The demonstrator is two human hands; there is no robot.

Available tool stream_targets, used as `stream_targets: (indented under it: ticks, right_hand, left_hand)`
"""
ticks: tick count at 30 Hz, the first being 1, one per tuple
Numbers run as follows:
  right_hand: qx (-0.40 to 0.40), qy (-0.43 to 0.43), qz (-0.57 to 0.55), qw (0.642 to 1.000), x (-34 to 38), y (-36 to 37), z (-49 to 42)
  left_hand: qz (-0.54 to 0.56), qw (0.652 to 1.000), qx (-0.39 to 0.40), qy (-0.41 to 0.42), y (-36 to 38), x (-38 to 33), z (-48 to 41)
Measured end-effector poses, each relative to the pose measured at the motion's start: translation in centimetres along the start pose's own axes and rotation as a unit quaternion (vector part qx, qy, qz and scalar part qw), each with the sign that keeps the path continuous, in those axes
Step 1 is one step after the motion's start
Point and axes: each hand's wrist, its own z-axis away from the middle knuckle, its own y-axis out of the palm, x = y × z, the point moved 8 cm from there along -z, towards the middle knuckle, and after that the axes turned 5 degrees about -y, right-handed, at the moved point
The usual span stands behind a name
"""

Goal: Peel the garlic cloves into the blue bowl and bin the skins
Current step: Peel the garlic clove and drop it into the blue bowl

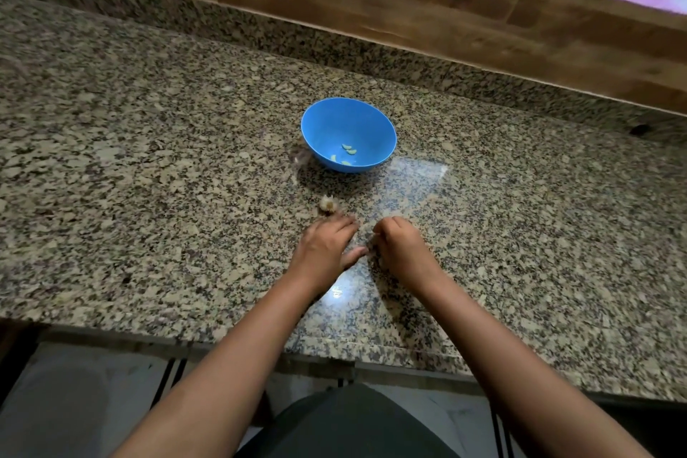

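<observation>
A speckled granite tabletop (148, 123) runs under a wooden wall panel (371, 0). My left grip (325, 247) lies low on the stone, fingers stretched forward and holding nothing that I can see. Just beyond its fingertips sits the garlic clump (328, 204), small and papery. My right grip (403, 253) is just beside the left, fingers curled under; blur hides whether it pinches a clove or a skin, so I cannot tell. Well ahead of both grips stands the blue bowl (379, 145), with a few peeled cloves (348, 149) in its bottom. I judge the clump light and crumbly, its skin dry, brittle and apt to drift, and the cloves firm but slick once bare. I would pinch one clove at its blunt root end, fingertips only, without crushing. No bin shows.
</observation>
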Motion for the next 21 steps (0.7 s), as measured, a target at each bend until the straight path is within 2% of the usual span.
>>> stream_targets:
  ticks: [4, 10, 12, 14, 16, 17, 18, 20, 21]
  right_hand:
    - [-0.002, -0.032, 0.044, 0.998, 0.3, 0.6, 0.3]
    - [-0.106, -0.109, 0.102, 0.983, 2.9, -1.1, 1.0]
    - [-0.094, -0.122, 0.090, 0.984, 3.1, -0.6, 1.1]
    - [-0.057, -0.077, 0.050, 0.994, 2.3, 0.1, 0.5]
    - [-0.035, 0.046, -0.051, 0.997, 0.0, 0.5, 0.2]
    - [-0.038, 0.124, -0.128, 0.983, -1.2, 0.7, 0.4]
    - [-0.052, 0.193, -0.220, 0.955, -2.2, 0.9, 0.9]
    - [-0.102, 0.286, -0.397, 0.866, -3.2, 1.3, 2.1]
    - [-0.120, 0.314, -0.459, 0.823, -3.3, 1.5, 2.6]
  left_hand:
    - [-0.018, 1.000, -0.002, 0.010, -0.1, -0.3, 0.1]
    - [-0.011, 1.000, -0.001, 0.005, -0.5, -0.4, 0.2]
    - [-0.008, 1.000, -0.001, 0.002, -0.5, -0.3, 0.2]
    - [-0.008, 1.000, -0.004, 0.006, -0.4, -0.3, 0.2]
    - [-0.003, 1.000, 0.005, 0.006, -0.2, -0.3, 0.3]
    - [0.016, 1.000, 0.009, -0.001, -0.2, -0.2, 0.2]
    - [0.053, 0.998, 0.009, -0.017, -0.3, -0.1, 0.2]
    - [0.184, 0.980, -0.012, -0.074, -1.4, 0.2, -0.1]
    - [0.261, 0.959, -0.016, -0.106, -1.8, 0.3, -0.1]
